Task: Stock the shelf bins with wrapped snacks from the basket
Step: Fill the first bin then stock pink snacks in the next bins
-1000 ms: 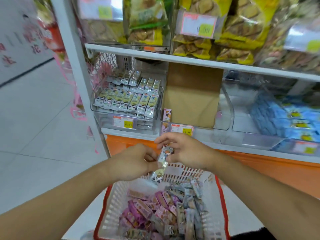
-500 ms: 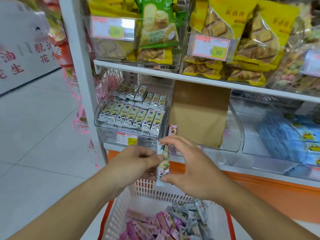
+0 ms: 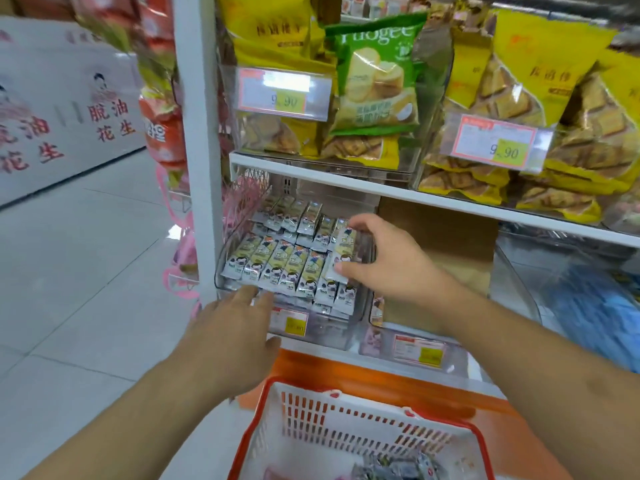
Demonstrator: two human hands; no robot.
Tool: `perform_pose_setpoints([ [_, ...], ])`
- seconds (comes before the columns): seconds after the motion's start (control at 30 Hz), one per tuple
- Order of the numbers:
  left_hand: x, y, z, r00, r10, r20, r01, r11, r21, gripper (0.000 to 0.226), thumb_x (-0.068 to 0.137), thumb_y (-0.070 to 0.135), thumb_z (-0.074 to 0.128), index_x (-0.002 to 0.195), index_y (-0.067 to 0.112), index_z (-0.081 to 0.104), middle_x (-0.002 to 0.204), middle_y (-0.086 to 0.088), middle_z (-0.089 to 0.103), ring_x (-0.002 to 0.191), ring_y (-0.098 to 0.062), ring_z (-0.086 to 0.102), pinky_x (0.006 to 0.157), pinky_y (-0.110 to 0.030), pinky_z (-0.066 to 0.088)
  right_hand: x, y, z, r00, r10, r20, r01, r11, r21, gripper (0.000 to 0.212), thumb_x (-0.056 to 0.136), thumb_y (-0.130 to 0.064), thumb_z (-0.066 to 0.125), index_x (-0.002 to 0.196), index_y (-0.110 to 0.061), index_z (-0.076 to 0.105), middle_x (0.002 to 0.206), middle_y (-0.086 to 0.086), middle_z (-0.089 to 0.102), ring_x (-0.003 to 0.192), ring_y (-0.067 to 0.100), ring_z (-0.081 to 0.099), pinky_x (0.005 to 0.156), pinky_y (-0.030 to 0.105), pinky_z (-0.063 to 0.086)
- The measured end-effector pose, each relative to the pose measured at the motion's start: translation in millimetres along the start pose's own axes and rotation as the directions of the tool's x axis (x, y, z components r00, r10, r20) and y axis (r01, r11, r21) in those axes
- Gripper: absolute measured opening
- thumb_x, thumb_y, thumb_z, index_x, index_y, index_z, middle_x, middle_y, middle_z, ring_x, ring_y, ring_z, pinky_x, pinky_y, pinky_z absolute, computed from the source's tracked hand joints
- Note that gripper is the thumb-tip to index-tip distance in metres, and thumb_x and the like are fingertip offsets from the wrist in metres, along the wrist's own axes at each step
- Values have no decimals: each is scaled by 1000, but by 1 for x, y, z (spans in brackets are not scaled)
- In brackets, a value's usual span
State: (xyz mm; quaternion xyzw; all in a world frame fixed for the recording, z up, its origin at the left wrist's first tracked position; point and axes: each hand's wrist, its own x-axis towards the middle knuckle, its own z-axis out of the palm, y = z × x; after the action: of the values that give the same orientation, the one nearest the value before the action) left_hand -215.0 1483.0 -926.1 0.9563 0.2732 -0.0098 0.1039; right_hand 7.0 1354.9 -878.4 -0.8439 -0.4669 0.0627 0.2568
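- Wrapped snack [image 3: 343, 252], a silver-and-cream packet, is sitting upright-ish in the right hand [image 3: 391, 268], hovering over the right end of the front row in the clear shelf bin [image 3: 311, 327].
- Right hand is pinching it lengthwise: index fingertip [image 3: 351, 226] curling over the top end, thumb pressing at the bottom end, the other fingers arching loosely above.
- Left hand [image 3: 232, 336] is reaching flat toward the bin's front lip, fingers straight and slightly spread, gripping nothing; its fingertips are lying right at the front edge, though whether they are actually touching the plastic I cannot tell.
- Bin is holding neat rows of matching packets [image 3: 277, 261], a front row leaning back and another row behind it, with a price tag [image 3: 289, 322] showing on its front wall.
- White shelf [image 3: 346, 183] is running above it, carrying clear bins of yellow biscuit bags [image 3: 575, 140] and one green bag [image 3: 374, 77].
- Brown cardboard [image 3: 446, 244] is standing in the next bin to the right; blue packets [image 3: 595, 306] are lying further right, blurred.
- Red-rimmed white basket [image 3: 346, 427] is sitting below the hands, with a few wrapped pieces visible at the bottom edge.
- Pale tiled floor [image 3: 76, 271] is stretching away on the left.
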Motion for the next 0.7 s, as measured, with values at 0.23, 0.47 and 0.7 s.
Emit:
perform_pose_setpoints([
  [0.23, 2, -2, 0, 995, -43, 95, 49, 997, -60, 74, 102, 50, 49, 163, 28, 14, 172, -1, 10, 155, -29, 23, 125, -44, 29, 86, 3, 19, 987, 127, 101, -116, 988, -106, 60, 90, -47, 78, 135, -23, 45, 125, 10, 67, 88, 23, 73, 80, 46, 61],
  [0.47, -1, 7, 3, 998, -35, 55, 39, 997, -68, 76, 102, 46, 50, 163, 22, 10, 170, -3, 9, 154, -30, 24, 123, -40, 28, 122, 10, 25, 982, 176, 69, -164, 975, -151, 63, 91, -52, 75, 140, -28, 46, 139, -3, 54, 110, 17, 56, 88, 30, 45],
  [0.7, -2, 9, 4, 998, -31, 55, 35, 996, -81, 76, 102, 48, 50, 162, 24, 10, 171, -2, 7, 155, -29, 22, 123, -41, 29, 127, 15, 32, 981, 167, 102, -146, 972, -186, 45, 97, -55, 64, 130, -28, 49, 127, -3, 59, 97, 15, 62, 71, 30, 46],
])
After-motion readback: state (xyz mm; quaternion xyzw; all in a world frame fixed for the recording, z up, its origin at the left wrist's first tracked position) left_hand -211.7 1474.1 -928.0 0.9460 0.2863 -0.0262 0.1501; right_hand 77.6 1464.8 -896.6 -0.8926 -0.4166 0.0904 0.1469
